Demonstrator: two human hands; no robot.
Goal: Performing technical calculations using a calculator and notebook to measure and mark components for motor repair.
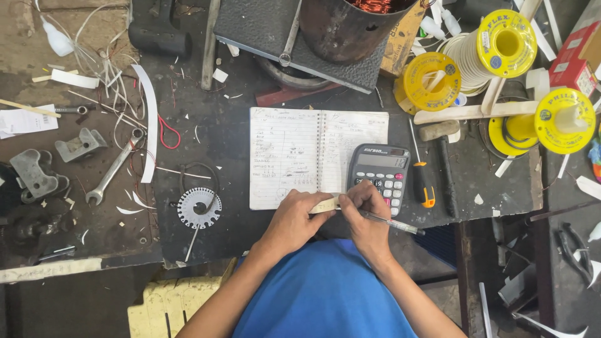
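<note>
Head view. Left hand (pixel 294 220): curled, pinching one end of a small pale strip (pixel 325 204) at the near edge of an open spiral notebook (pixel 316 156). Right hand (pixel 366 219): closed on the strip's other end, with a pen (pixel 391 223) gripped and trailing outward to its right. Calculator (pixel 379 172): just beyond the right hand, touching its fingertips. Orange-handled screwdriver (pixel 422 172) and hammer (pixel 441 163): right of the calculator. Round toothed gauge disc (pixel 199 208): left of the left hand. Spanner (pixel 116 168): farther left. Yellow spools (pixel 507 44): far right, beyond.

Dark, scuffed workbench (pixel 238 144); grimy floor (pixel 75 307) below; flat, even light
</note>
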